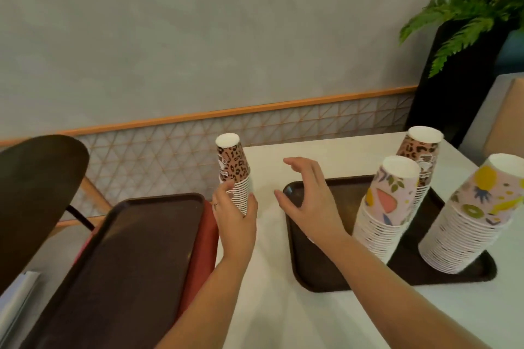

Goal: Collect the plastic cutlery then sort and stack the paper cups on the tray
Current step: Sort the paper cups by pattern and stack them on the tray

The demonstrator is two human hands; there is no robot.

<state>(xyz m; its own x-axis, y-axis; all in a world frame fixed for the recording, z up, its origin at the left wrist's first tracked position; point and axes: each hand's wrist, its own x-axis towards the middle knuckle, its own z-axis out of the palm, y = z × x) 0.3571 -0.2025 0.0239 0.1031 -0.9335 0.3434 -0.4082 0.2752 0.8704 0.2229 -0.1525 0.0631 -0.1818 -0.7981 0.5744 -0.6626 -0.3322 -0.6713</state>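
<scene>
- Far left, well away from any fingers, a dark rounded chair back is seen, with a pale folded sheet low at the edge below it.
- Next, a dark brown empty tray is laid over a red tray, both overhanging the left edge of the white table, just left of the left hand's knuckles.
- A leopard-print cup stack, upside down, is gripped by the left hand; the fingers are curled round its ribbed lower rims, with the thumb on its right side.
- The stack is held off the serving tray, left of it, above the table.
- The right hand is held spread wide, with fingers arched and nothing held, above the near-left corner of the serving tray.
- Right of those fingers, three inverted stacks are stood on that tray: a floral cup stack, a second leopard stack behind it, and a fruit-print cup stack at the right end.
- Beyond the fingertips, a grey wall is seen, with an orange rail and lattice panel.
- Far right, a fern is seen in a black planter.
</scene>
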